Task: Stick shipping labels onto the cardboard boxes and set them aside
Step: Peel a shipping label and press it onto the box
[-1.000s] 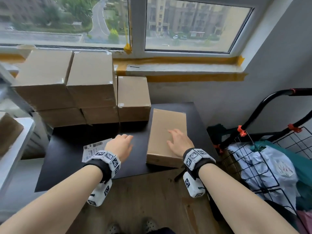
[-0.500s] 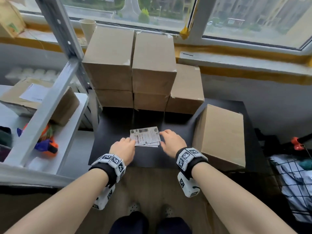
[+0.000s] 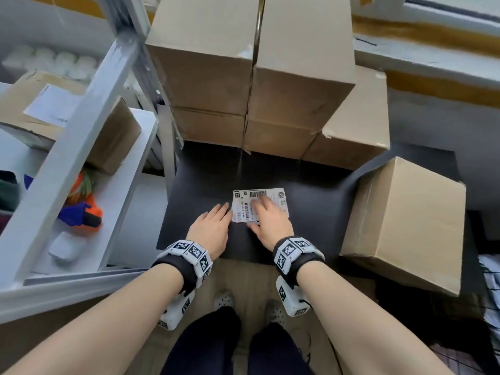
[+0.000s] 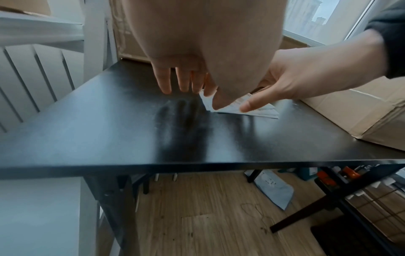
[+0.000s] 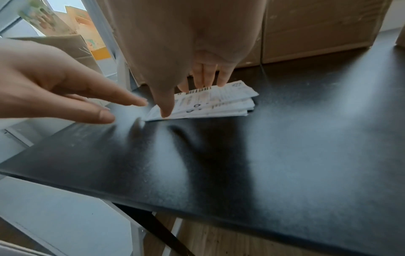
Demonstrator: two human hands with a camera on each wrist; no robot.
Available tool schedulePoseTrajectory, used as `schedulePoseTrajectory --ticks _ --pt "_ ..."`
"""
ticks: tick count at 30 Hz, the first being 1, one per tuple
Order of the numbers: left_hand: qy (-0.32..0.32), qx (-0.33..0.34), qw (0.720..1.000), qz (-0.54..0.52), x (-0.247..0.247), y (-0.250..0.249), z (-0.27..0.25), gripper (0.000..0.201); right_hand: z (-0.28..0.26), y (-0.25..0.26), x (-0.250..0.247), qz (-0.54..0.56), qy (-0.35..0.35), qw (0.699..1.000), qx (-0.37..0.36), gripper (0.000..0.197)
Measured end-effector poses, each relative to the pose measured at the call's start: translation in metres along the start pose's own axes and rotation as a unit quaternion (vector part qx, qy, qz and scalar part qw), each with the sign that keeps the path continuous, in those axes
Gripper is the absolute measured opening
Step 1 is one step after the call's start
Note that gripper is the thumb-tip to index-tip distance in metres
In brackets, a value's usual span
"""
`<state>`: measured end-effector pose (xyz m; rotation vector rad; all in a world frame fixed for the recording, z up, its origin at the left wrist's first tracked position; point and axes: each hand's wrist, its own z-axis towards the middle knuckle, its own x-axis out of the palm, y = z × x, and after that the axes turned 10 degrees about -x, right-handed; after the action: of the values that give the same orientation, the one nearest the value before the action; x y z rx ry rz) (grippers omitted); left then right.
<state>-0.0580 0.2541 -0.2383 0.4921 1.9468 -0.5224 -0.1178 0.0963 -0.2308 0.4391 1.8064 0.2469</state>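
A small stack of white shipping labels (image 3: 278,198) lies on the black table (image 3: 324,201). My right hand (image 3: 259,205) rests flat on the stack with straight fingers (image 5: 206,78), thumb at the near left corner of the labels (image 5: 219,102). My left hand (image 3: 220,212) lies open on the table beside it, fingertips at the stack's left edge, holding nothing. A plain cardboard box (image 3: 405,226) sits on the table's right side. Several more cardboard boxes (image 3: 270,77) are stacked at the back. In the left wrist view the labels (image 4: 263,110) show under both hands.
A white metal shelf (image 3: 81,125) stands at the left, holding a labelled cardboard box (image 3: 67,117) and an orange and blue toy (image 3: 81,209). A wire cart with bags (image 3: 491,280) is at the far right. Wooden floor lies below the table's near edge.
My right hand left the box on the right and came down onto the label stack. My left hand shifted up to the stack's left edge. The head view has turned left and down.
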Motion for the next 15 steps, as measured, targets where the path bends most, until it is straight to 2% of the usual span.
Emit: schedulePoseTrajectory --ticks 6,13,15 --pt "0.032 0.003 0.999 0.005 0.013 0.003 0.002 0.061 0.008 -0.007 0.013 0.004 -0.014 1.000 0.003 0.064" --pt "0.014 0.015 1.000 -0.008 0.020 0.004 0.003 0.060 0.008 -0.012 0.020 -0.042 -0.009 0.999 -0.010 0.059" --pt "0.012 0.014 1.000 -0.022 0.020 0.004 0.003 0.059 0.008 -0.010 0.021 -0.055 -0.013 0.998 -0.018 0.051"
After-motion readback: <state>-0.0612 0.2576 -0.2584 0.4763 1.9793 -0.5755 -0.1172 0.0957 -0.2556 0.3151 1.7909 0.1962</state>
